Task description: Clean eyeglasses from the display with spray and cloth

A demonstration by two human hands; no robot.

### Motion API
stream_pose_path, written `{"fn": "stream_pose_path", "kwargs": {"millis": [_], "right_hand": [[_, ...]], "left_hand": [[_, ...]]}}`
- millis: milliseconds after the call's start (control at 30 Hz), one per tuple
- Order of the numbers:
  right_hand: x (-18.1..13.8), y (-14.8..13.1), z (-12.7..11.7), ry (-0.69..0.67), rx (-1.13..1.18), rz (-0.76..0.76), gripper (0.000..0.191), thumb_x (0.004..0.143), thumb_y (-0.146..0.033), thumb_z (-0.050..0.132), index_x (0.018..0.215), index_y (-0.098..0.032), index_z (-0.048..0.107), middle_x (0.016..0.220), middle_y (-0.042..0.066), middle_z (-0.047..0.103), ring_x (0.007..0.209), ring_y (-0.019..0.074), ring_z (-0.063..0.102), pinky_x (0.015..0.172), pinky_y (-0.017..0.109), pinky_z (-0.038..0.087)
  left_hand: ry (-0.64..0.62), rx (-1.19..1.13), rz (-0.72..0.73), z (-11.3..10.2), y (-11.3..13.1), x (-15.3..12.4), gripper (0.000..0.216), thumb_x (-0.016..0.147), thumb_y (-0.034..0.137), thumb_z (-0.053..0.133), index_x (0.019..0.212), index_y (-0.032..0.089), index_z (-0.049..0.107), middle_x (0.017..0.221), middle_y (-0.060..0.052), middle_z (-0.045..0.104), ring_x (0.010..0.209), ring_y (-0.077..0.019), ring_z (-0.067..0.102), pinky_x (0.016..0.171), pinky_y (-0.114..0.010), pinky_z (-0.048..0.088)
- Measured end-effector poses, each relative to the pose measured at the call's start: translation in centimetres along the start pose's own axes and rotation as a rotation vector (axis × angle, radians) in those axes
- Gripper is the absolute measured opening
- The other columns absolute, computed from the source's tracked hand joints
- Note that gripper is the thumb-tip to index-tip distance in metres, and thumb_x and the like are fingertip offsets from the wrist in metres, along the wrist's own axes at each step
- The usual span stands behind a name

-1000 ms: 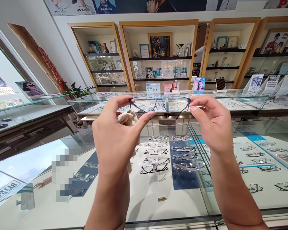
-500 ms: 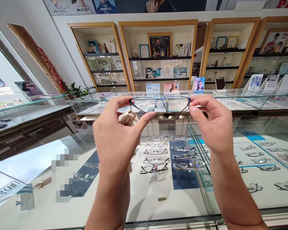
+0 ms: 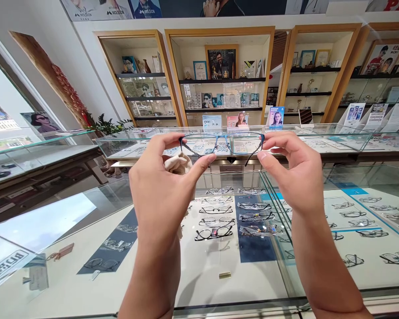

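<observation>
A pair of eyeglasses (image 3: 222, 141) with a blue and black half-rim frame is held up level in front of me, above the glass counter. My left hand (image 3: 168, 177) grips its left end between the fingers, the thumb stretched out below the left lens. A crumpled cream cloth (image 3: 178, 163) is tucked in the same palm. At the other end, my right hand (image 3: 294, 170) pinches the frame's right corner with fingertips, its thumb just below. The temples point down and inward behind the lenses.
Below my hands, a glass display case (image 3: 206, 283) holds rows of eyeglasses (image 3: 213, 233) and a small gold-coloured block (image 3: 224, 275). Another glass counter (image 3: 142, 153) stands across the aisle, with wooden-framed shelves (image 3: 221, 81) behind. A side counter (image 3: 43, 150) is at the left.
My right thumb has shifted slightly left and down along the frame's corner. The eyeglasses and my left hand stay practically in place.
</observation>
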State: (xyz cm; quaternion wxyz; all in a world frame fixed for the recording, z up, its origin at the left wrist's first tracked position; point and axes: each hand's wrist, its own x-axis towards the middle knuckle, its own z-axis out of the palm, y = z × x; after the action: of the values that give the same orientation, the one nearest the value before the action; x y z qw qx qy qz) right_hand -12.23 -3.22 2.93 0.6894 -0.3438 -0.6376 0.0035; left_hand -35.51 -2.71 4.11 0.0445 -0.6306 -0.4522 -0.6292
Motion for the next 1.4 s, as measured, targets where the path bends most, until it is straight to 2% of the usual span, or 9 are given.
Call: {"fn": "stream_pose_path", "kwargs": {"millis": [200,500,700,1100,1400], "right_hand": [[0.0,0.1,0.1,0.007,0.011,0.003,0.005,0.091,-0.025,0.079,0.092,-0.028,0.075,0.113,0.003,0.08,0.119,0.0262,0.074,0.096,0.044,0.058],[0.0,-0.2,0.1,0.012,-0.002,0.019,0.004,0.091,-0.025,0.078,0.092,-0.028,0.075,0.115,0.003,0.082,0.124,0.0271,0.074,0.097,0.045,0.058],[0.0,-0.3,0.0,0.01,-0.017,0.029,0.003,0.091,-0.026,0.078,0.091,-0.028,0.076,0.113,0.003,0.082,0.123,0.0277,0.075,0.097,0.046,0.058],[0.2,-0.2,0.0,0.017,-0.02,0.028,0.004,0.09,-0.024,0.076,0.089,-0.027,0.074,0.107,0.003,0.081,0.119,0.027,0.075,0.098,0.046,0.058],[0.3,-0.2,-0.1,0.009,-0.057,0.045,0.003,0.09,-0.026,0.075,0.087,-0.028,0.073,0.107,0.003,0.08,0.113,0.0261,0.074,0.094,0.045,0.056]], "left_hand": [[0.004,0.008,-0.002,0.0,-0.2,0.0,0.05,0.083,0.063,0.092,0.123,0.038,0.075,0.125,-0.002,0.08,0.104,-0.0313,0.078,0.093,-0.053,0.063],[0.006,0.026,0.02,-0.1,-0.2,-0.1,0.05,0.086,0.067,0.087,0.123,0.036,0.075,0.124,-0.003,0.08,0.111,-0.0337,0.078,0.091,-0.059,0.064],[0.012,0.011,0.005,0.0,0.0,-0.2,0.049,0.085,0.066,0.089,0.123,0.037,0.075,0.126,-0.002,0.079,0.094,-0.0286,0.078,0.088,-0.056,0.064],[0.029,-0.008,0.052,0.6,0.1,-0.3,0.045,0.088,0.061,0.09,0.121,0.036,0.074,0.126,-0.002,0.08,0.118,-0.0323,0.076,0.098,-0.054,0.063],[0.018,-0.058,0.063,1.0,0.0,-0.3,0.044,0.089,0.059,0.089,0.123,0.036,0.074,0.128,-0.005,0.079,0.126,-0.0346,0.073,0.099,-0.056,0.063]]}}
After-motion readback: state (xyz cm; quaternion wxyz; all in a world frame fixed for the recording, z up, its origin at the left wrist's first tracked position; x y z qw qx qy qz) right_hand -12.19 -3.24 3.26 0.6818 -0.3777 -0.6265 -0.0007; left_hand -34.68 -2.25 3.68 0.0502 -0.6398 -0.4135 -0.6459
